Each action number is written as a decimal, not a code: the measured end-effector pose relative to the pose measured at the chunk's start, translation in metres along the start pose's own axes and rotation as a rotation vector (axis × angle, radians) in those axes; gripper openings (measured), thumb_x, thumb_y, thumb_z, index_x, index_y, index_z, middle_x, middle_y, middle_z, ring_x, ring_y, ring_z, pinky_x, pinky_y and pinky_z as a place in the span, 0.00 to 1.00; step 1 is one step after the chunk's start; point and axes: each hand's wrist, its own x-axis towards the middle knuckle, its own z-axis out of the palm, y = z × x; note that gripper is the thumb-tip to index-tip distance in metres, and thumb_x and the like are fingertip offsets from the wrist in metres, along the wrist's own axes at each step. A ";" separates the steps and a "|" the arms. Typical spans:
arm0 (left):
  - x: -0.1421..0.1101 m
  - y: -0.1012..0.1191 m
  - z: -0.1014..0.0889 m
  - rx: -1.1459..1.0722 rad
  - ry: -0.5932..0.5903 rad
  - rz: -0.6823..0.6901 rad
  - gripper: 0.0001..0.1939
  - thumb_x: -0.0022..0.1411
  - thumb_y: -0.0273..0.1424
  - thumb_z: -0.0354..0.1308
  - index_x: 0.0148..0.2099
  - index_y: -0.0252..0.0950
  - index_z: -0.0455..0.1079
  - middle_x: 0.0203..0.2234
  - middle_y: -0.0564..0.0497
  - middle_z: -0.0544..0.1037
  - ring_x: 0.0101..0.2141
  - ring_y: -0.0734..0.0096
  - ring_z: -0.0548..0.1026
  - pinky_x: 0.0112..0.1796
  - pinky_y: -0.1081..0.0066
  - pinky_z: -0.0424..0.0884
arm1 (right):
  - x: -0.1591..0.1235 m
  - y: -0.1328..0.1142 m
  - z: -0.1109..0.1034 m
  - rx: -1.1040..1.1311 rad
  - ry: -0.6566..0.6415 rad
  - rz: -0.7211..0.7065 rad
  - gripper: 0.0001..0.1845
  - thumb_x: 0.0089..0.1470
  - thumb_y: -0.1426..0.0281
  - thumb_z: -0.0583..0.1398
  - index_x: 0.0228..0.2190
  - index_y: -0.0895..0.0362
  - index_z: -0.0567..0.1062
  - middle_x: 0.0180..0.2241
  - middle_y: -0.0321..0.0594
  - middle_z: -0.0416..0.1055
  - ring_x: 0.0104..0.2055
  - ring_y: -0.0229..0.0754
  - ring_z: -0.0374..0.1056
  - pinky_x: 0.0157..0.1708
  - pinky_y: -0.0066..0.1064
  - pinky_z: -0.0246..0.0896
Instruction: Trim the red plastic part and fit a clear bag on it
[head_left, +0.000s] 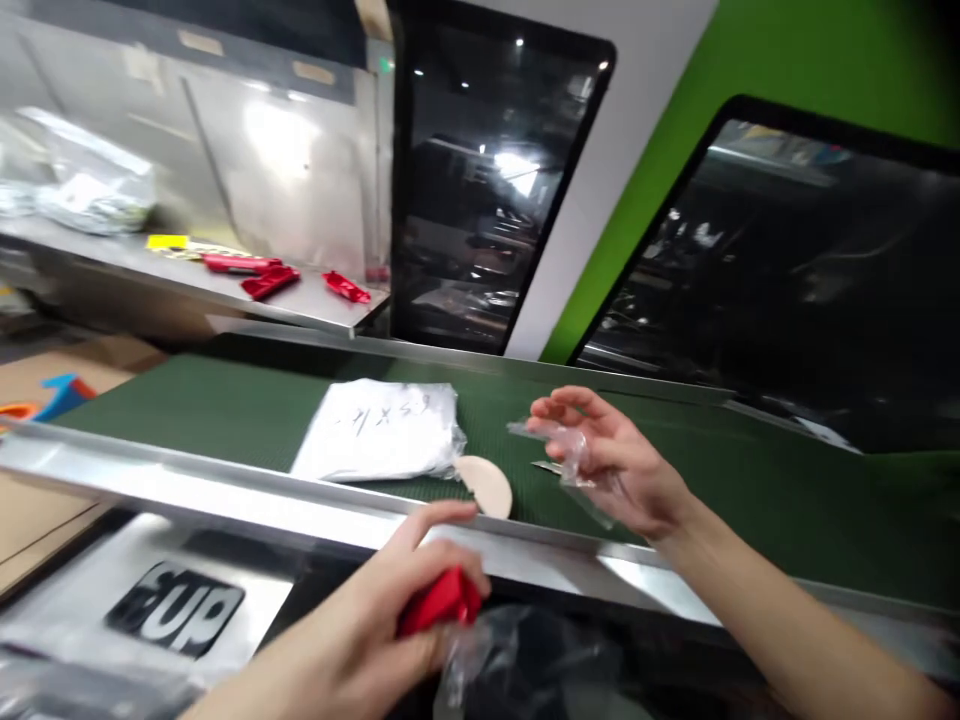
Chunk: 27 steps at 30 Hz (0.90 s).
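Note:
My left hand (409,600) is closed around a red plastic part (444,602), most of it hidden by the fingers. Clear plastic (469,660) hangs just beneath that hand. Over the green conveyor belt (225,395), my right hand (626,465) has its fingers curled on a crumpled piece of clear plastic film (576,455). A small pointed metal tip (547,467) shows on the belt beside these fingers; its kind cannot be made out. Between the hands lie a beige half-round piece (489,487) and a white packet (386,430) with handwriting.
Red plastic parts (270,280) and a yellow label (166,241) lie on the metal shelf (322,315) at the back left. A metal rail (330,505) borders the belt. Behind stands a green and white machine (825,60) with dark windows. Blue and orange pieces (66,396) are at far left.

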 end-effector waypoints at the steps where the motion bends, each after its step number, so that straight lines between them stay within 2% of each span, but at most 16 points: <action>1: 0.004 0.004 -0.009 -0.001 -0.072 0.026 0.08 0.62 0.36 0.57 0.43 0.41 0.72 0.56 0.47 0.65 0.61 0.54 0.56 0.59 0.62 0.57 | -0.003 0.001 0.015 -0.025 -0.061 -0.023 0.23 0.42 0.81 0.59 0.41 0.50 0.74 0.45 0.37 0.73 0.50 0.46 0.70 0.40 0.31 0.72; 2: 0.007 0.007 -0.017 -0.009 -0.127 0.052 0.08 0.63 0.33 0.58 0.45 0.41 0.71 0.55 0.47 0.66 0.61 0.57 0.56 0.59 0.63 0.55 | -0.006 0.001 0.029 -0.078 -0.134 -0.061 0.22 0.45 0.81 0.59 0.42 0.50 0.74 0.46 0.39 0.72 0.51 0.47 0.70 0.43 0.34 0.72; 4: 0.007 0.010 -0.028 -0.049 -0.174 0.078 0.09 0.63 0.30 0.58 0.47 0.41 0.71 0.51 0.48 0.68 0.58 0.60 0.60 0.59 0.65 0.56 | -0.012 0.000 0.051 -0.262 -0.294 -0.180 0.24 0.51 0.82 0.55 0.46 0.50 0.73 0.49 0.40 0.70 0.53 0.48 0.67 0.49 0.41 0.69; 7: -0.001 0.005 -0.029 -0.186 -0.096 0.099 0.10 0.65 0.33 0.58 0.48 0.40 0.71 0.47 0.50 0.71 0.50 0.63 0.67 0.55 0.67 0.60 | -0.021 -0.002 0.070 -0.541 -0.468 -0.336 0.32 0.52 0.85 0.52 0.53 0.46 0.68 0.54 0.40 0.65 0.59 0.47 0.61 0.57 0.46 0.62; 9: -0.006 -0.003 -0.027 -0.278 -0.030 0.107 0.10 0.66 0.33 0.58 0.49 0.41 0.71 0.46 0.51 0.71 0.47 0.65 0.69 0.53 0.68 0.63 | -0.025 -0.004 0.076 -0.619 -0.536 -0.335 0.34 0.53 0.84 0.52 0.56 0.44 0.66 0.57 0.39 0.63 0.61 0.48 0.58 0.60 0.47 0.57; 10: -0.009 -0.007 -0.027 -0.297 -0.004 0.106 0.11 0.66 0.32 0.58 0.51 0.42 0.71 0.46 0.52 0.72 0.46 0.66 0.69 0.52 0.68 0.63 | -0.025 -0.004 0.077 -0.615 -0.554 -0.291 0.34 0.54 0.84 0.52 0.57 0.44 0.65 0.59 0.38 0.61 0.62 0.47 0.56 0.62 0.47 0.55; 12: -0.013 -0.013 -0.030 -0.276 0.021 0.112 0.15 0.65 0.28 0.58 0.53 0.43 0.70 0.49 0.52 0.72 0.49 0.67 0.69 0.53 0.70 0.62 | -0.023 -0.003 0.079 -0.535 -0.519 -0.173 0.31 0.57 0.80 0.53 0.58 0.43 0.63 0.62 0.38 0.58 0.64 0.48 0.55 0.61 0.48 0.55; 14: -0.018 -0.016 -0.036 -0.198 0.014 0.132 0.18 0.64 0.25 0.59 0.55 0.44 0.69 0.53 0.53 0.70 0.54 0.67 0.66 0.56 0.70 0.59 | -0.015 -0.002 0.081 -0.450 -0.401 -0.051 0.27 0.59 0.73 0.56 0.58 0.44 0.63 0.63 0.40 0.57 0.63 0.50 0.55 0.58 0.47 0.60; 16: -0.022 -0.017 -0.042 -0.108 -0.020 0.149 0.20 0.63 0.23 0.58 0.56 0.45 0.69 0.55 0.54 0.69 0.57 0.68 0.64 0.58 0.72 0.57 | -0.005 -0.002 0.085 -0.467 -0.336 0.087 0.26 0.59 0.65 0.60 0.58 0.47 0.65 0.59 0.43 0.61 0.59 0.51 0.60 0.54 0.45 0.64; 19: -0.027 -0.017 -0.049 0.005 -0.090 0.178 0.25 0.62 0.18 0.55 0.57 0.47 0.68 0.56 0.56 0.69 0.57 0.71 0.65 0.58 0.73 0.56 | 0.008 -0.002 0.094 -0.550 -0.423 0.296 0.19 0.57 0.61 0.62 0.49 0.52 0.74 0.46 0.42 0.73 0.46 0.45 0.69 0.47 0.38 0.66; 21: -0.028 -0.018 -0.051 0.040 -0.104 0.185 0.26 0.61 0.17 0.53 0.57 0.48 0.67 0.55 0.57 0.70 0.56 0.72 0.66 0.58 0.74 0.57 | 0.012 -0.001 0.100 -0.511 -0.443 0.329 0.12 0.56 0.62 0.63 0.39 0.56 0.79 0.36 0.40 0.75 0.39 0.41 0.69 0.40 0.32 0.65; 23: -0.029 -0.019 -0.051 0.038 -0.081 0.170 0.24 0.63 0.19 0.53 0.56 0.48 0.68 0.55 0.56 0.70 0.55 0.72 0.67 0.57 0.74 0.58 | 0.012 0.001 0.105 -0.470 -0.381 0.300 0.09 0.54 0.64 0.64 0.31 0.58 0.79 0.31 0.39 0.75 0.34 0.38 0.68 0.35 0.28 0.63; 27: -0.027 -0.020 -0.052 0.013 -0.047 0.161 0.20 0.64 0.22 0.54 0.56 0.45 0.69 0.55 0.53 0.71 0.54 0.68 0.68 0.56 0.71 0.61 | 0.012 0.008 0.107 -0.492 -0.272 0.266 0.13 0.50 0.63 0.67 0.22 0.58 0.74 0.24 0.35 0.71 0.27 0.34 0.64 0.28 0.25 0.58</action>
